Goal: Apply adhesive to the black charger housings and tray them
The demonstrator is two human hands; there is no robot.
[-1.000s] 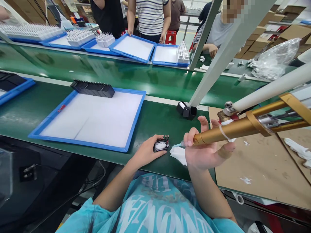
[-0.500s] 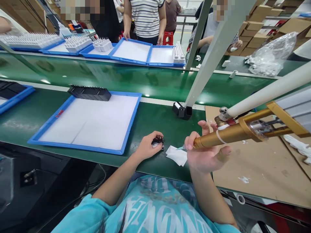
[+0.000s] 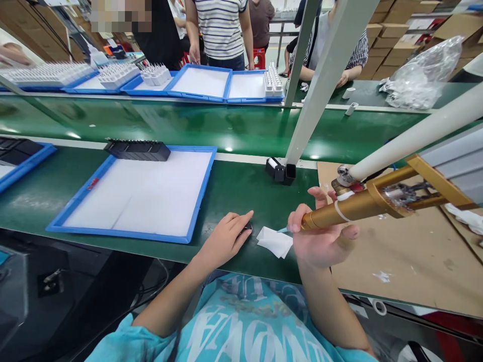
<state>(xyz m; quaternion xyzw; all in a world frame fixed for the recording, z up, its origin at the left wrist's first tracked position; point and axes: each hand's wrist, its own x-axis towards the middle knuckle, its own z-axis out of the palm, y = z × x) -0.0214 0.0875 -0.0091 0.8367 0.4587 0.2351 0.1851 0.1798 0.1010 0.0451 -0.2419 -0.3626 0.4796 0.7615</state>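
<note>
My right hand (image 3: 320,236) grips the front end of a gold-coloured dispensing gun (image 3: 332,217), its fingers round the barrel from below. A thin teal needle tip (image 3: 283,230) points left from it, above a folded white paper wipe (image 3: 277,243) on the table. My left hand (image 3: 226,237) is palm down just left of the wipe, closed over a small black part (image 3: 247,228). Most of that part is hidden under the fingers; only a dark edge shows between fingertips and thumb.
Left of my hands lies a blue-rimmed white tray (image 3: 190,221) with a row of black housings (image 3: 138,150) at its back. Black square pieces (image 3: 280,171) stand by the slanted post (image 3: 313,105). Cardboard (image 3: 377,261) covers the right side. People stand beyond the green conveyor (image 3: 181,118).
My left hand has turned palm down, its fingers now stretched over the black part, which shows less. My right hand and the dispensing gun hold almost the same place.
</note>
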